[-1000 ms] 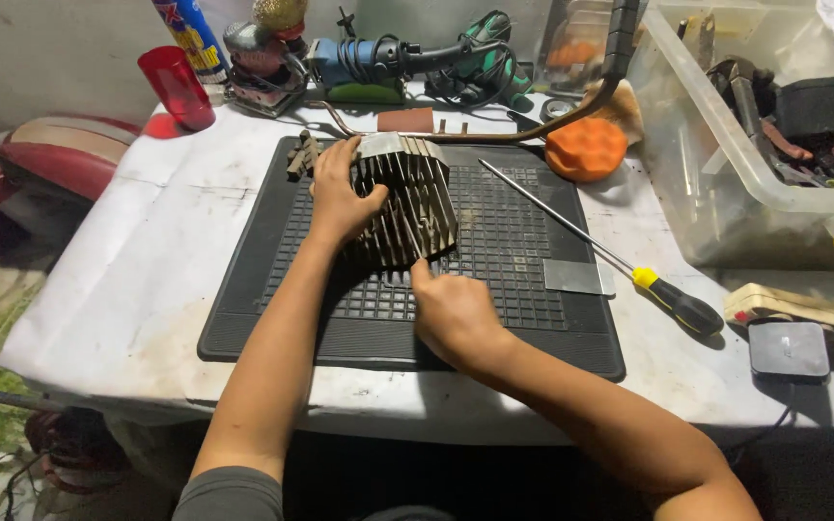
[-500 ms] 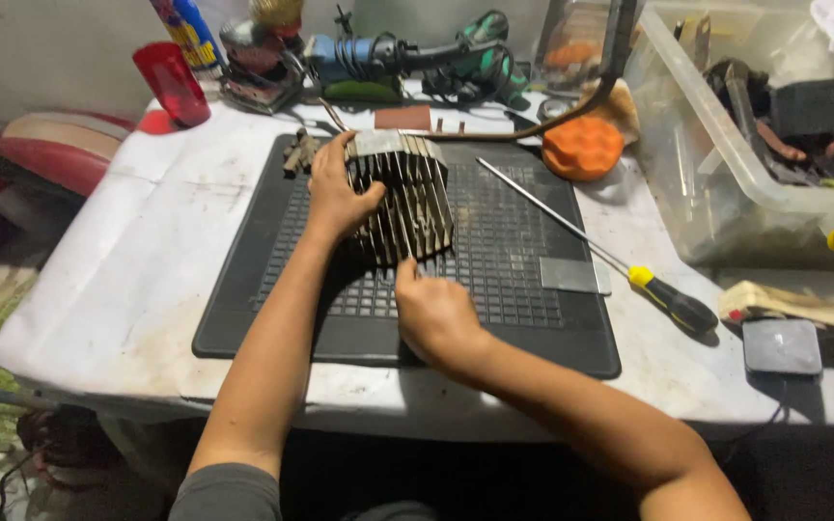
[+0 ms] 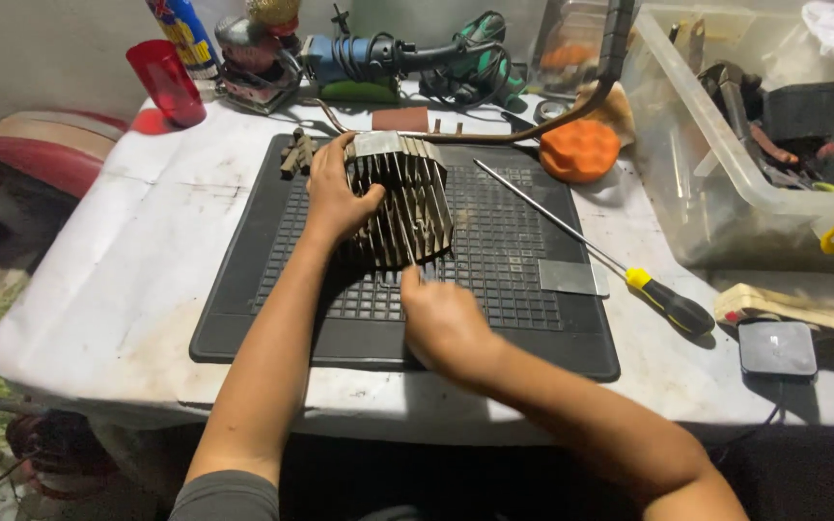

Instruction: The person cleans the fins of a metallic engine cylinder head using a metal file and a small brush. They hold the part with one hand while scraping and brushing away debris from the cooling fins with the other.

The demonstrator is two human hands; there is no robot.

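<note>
A person's left hand [image 3: 335,198] wraps its grip around the left side of a finned metal engine block [image 3: 403,198], which stands on a black grid mat [image 3: 523,251] on the white surface [image 3: 127,289]. The right hand [image 3: 444,323] sits just in front of the block, fingers curled near its lower fins; whether they pinch anything cannot be told. A yellow-handled screwdriver [image 3: 663,299] lies to the right.

On the one black mat [image 3: 533,318] there is one metal block with fins [image 3: 403,198], and two hands, the left hand [image 3: 335,198] and the right hand [image 3: 441,323]. Right of the mat lies one screwdriver [image 3: 663,301]. Behind the mat stand one red cup [image 3: 166,82], one orange pad [image 3: 581,150] and two power tools [image 3: 359,58]. One clear box [image 3: 726,174] sits right of the mat.
</note>
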